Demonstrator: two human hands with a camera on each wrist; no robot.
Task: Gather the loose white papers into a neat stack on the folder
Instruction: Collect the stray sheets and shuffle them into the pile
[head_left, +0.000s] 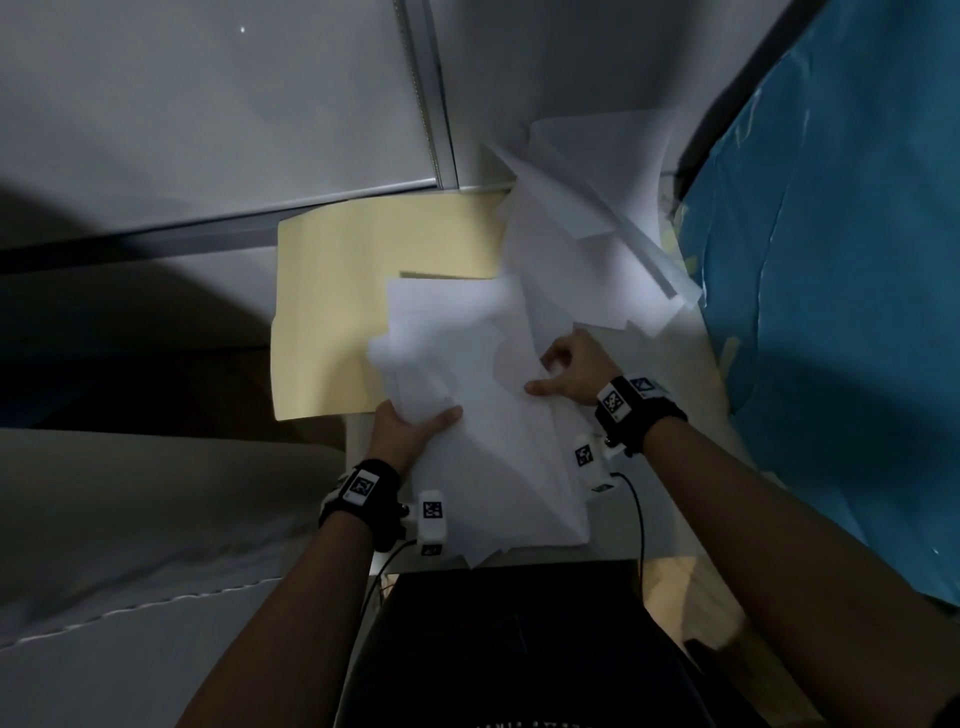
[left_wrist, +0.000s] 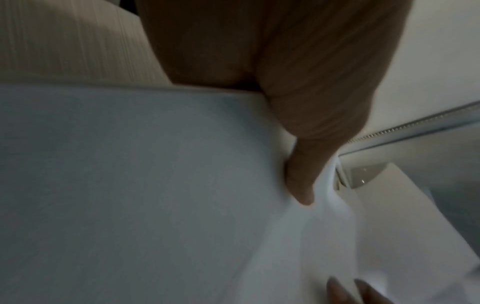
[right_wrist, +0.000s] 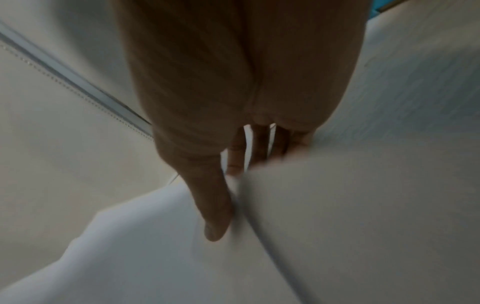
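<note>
A pale yellow folder (head_left: 332, 291) lies flat on the small white table. A messy bunch of white papers (head_left: 467, 374) overlaps its right part and hangs over the near table edge. My left hand (head_left: 410, 426) grips the bunch at its near left edge, thumb on top (left_wrist: 301, 181). My right hand (head_left: 566, 371) pinches the sheets at their right side, thumb on top (right_wrist: 213, 209), fingers curled under. More loose white sheets (head_left: 587, 223) fan up at the back right, leaning on the wall.
A grey wall with a metal window frame (head_left: 431, 104) stands behind the table. A blue patterned cloth (head_left: 831, 260) rises at the right. Grey bedding (head_left: 130, 519) lies to the left. Cables (head_left: 636, 519) run from my wrist cameras.
</note>
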